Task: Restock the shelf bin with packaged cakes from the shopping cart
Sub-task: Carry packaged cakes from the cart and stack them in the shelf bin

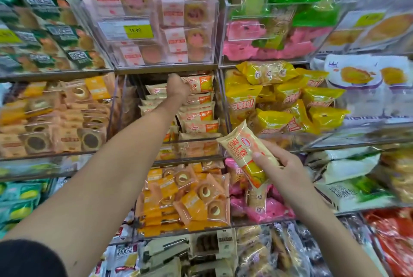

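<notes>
A clear shelf bin (220,107) in the middle row holds stacked cream-and-orange packaged cakes (199,115). My left hand (177,86) reaches deep into the bin, its fingers on the topmost packaged cake (201,83) at the back. Whether it grips that cake or only presses it I cannot tell. My right hand (283,165) is lower and to the right, in front of the bins. It is shut on another packaged cake (243,153), cream with red writing and an orange end, held tilted. The shopping cart is out of view.
Clear bins full of other wrapped snacks surround the cake bin: pink cakes (156,19) above, yellow packs (283,98) right, orange ring cakes (187,196) below, brown ones (55,120) left. A yellow price tag (138,30) reads 15.80.
</notes>
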`<state>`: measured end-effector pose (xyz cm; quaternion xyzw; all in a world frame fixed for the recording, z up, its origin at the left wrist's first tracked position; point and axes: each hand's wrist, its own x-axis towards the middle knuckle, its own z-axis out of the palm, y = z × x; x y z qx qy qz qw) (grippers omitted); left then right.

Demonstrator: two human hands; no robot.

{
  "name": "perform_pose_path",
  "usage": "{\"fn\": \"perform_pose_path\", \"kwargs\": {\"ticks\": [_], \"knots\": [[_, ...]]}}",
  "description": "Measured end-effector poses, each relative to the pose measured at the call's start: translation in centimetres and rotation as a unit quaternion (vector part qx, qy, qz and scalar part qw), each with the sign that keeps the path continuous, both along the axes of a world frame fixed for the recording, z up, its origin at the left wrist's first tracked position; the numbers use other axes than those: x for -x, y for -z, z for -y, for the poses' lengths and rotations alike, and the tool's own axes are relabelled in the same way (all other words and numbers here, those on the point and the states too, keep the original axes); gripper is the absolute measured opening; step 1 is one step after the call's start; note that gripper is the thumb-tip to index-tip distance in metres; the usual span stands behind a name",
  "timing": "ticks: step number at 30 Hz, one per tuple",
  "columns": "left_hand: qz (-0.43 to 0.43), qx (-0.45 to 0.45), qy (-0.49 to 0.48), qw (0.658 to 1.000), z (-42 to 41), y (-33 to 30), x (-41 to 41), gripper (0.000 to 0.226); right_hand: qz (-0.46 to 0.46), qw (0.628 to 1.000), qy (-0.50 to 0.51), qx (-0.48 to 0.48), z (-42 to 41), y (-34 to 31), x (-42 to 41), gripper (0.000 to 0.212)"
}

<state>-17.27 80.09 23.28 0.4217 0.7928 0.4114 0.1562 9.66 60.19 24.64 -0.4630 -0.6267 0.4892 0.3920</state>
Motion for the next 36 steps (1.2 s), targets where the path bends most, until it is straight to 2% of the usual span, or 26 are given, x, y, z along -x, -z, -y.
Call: {"fn": "perform_pose_path", "kwargs": {"ticks": [4, 8, 12, 14, 16, 18, 20, 21, 23, 25, 27, 29, 31, 33, 34, 36], "knots": [[0.062, 0.049, -0.033, 0.996, 0.0, 0.2, 0.8, 0.051, -0.020, 1.000, 0.001, 0.013, -0.2, 0.2, 0.2, 0.026], [0.084, 0.063, -0.004, 0.994, 0.7, -0.3, 1.8, 0.044, -0.032, 0.999, -0.001, 0.011, -0.2, -0.1, 0.4, 0.029], [0.061, 0.068, 0.007, 0.996, 3.7, -1.3, 1.6, 0.045, -0.041, 0.999, -0.013, 0.008, -0.1, -0.7, 0.2, 0.027], [0.093, 0.033, 0.100, 0.990, 6.6, -2.2, 0.4, 0.035, -0.044, 0.999, -0.022, 0.015, -0.2, -1.0, 0.0, 0.029], [0.145, 0.017, 0.233, 0.961, 9.6, -3.4, -1.7, 0.031, -0.035, 0.999, -0.028, 0.017, -0.4, -1.6, 0.2, 0.043], [0.216, 0.096, 0.315, 0.919, 12.2, -3.9, -3.5, 0.033, -0.013, 0.999, -0.043, 0.005, -0.6, -2.2, 0.7, 0.060], [0.209, 0.160, 0.389, 0.883, 15.0, -4.6, -3.5, 0.059, 0.003, 0.998, -0.066, -0.009, -0.8, -2.8, 1.5, 0.068], [0.177, 0.174, 0.421, 0.872, 16.1, -5.2, -3.5, 0.072, 0.008, 0.997, -0.078, -0.019, -1.0, -3.1, 2.0, 0.069], [0.124, 0.170, 0.466, 0.859, 18.1, -6.8, -3.2, 0.084, 0.019, 0.994, -0.095, -0.040, -1.5, -3.5, 2.8, 0.074], [0.156, 0.158, 0.461, 0.859, 19.0, -7.5, -2.6, 0.072, 0.024, 0.994, -0.096, -0.051, -2.2, -3.9, 3.6, 0.078], [0.177, 0.131, 0.423, 0.879, 18.2, -7.2, -2.1, 0.060, 0.021, 0.995, -0.090, -0.047, -3.0, -4.2, 4.1, 0.073], [0.219, 0.090, 0.358, 0.903, 17.0, -6.6, -1.2, 0.053, 0.016, 0.995, -0.074, -0.059, -3.9, -4.2, 4.7, 0.061], [0.259, 0.037, 0.272, 0.926, 15.5, -5.5, 0.5, 0.039, 0.066, 0.988, -0.033, -0.138, -5.0, -3.4, 5.3, 0.042], [0.254, 0.020, 0.187, 0.949, 13.3, -4.2, 1.8, 0.032, 0.218, 0.940, 0.003, -0.263, -6.1, -1.9, 5.8, 0.030], [0.252, 0.022, 0.157, 0.955, 12.2, -3.5, 2.0, 0.039, 0.285, 0.908, 0.003, -0.306, -6.6, -0.9, 6.0, 0.027], [0.231, 0.032, 0.116, 0.966, 10.3, -2.7, 1.8, 0.068, 0.363, 0.862, -0.010, -0.353, -7.2, 0.9, 6.4, 0.023]]}}
